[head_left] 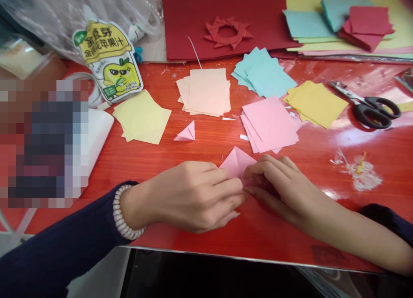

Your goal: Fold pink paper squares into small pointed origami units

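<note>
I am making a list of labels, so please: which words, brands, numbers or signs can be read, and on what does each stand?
"豆芽": top line on the drink pouch, first character unclear.
"苹果汁": second line, same drink pouch, earlier characters unclear.
The drink pouch's smaller print: too small or blurred to read.
Elsewhere: nothing readable.

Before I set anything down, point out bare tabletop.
Bare: between the pale yellow sheets and left hand; between the pink stack, right hand and whitish scraps; along the table's front edge, below both hands. Crowded: farther back, where the blue stack, yellow stack and pink stack bunch.
</note>
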### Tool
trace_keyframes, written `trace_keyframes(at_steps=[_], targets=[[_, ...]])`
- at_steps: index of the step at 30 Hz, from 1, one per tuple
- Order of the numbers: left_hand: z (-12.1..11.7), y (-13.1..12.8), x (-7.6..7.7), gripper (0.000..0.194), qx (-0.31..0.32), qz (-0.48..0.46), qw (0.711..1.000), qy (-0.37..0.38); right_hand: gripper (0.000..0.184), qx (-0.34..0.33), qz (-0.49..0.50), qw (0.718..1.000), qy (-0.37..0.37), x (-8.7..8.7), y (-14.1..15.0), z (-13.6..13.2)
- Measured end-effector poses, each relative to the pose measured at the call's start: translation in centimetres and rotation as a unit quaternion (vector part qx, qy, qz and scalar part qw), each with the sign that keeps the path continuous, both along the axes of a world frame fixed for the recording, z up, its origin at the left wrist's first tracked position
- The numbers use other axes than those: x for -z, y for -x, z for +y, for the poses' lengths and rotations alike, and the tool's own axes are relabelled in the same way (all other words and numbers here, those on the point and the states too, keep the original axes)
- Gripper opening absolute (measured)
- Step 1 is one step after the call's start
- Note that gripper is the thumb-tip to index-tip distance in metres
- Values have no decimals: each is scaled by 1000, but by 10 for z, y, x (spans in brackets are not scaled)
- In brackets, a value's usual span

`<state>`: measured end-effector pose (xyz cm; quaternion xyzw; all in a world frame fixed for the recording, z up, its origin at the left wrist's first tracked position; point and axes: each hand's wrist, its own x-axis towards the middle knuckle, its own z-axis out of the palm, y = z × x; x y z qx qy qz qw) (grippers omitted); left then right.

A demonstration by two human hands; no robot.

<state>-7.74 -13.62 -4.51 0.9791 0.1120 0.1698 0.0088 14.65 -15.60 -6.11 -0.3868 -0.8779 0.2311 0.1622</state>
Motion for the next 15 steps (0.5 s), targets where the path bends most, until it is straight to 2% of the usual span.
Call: trace_keyframes(at_steps=[8, 13, 15], targets=[[2, -1, -2, 23, -2, 11, 1000, 29, 13, -2, -19, 1000, -14, 5, -3, -1], [6, 2, -7, 23, 5, 15, 997, 79, 12, 11, -52, 998, 40, 1, -12, -1], [8, 5, -7, 25, -18, 4, 995, 99, 8, 1, -51, 997, 50, -2, -16, 2]])
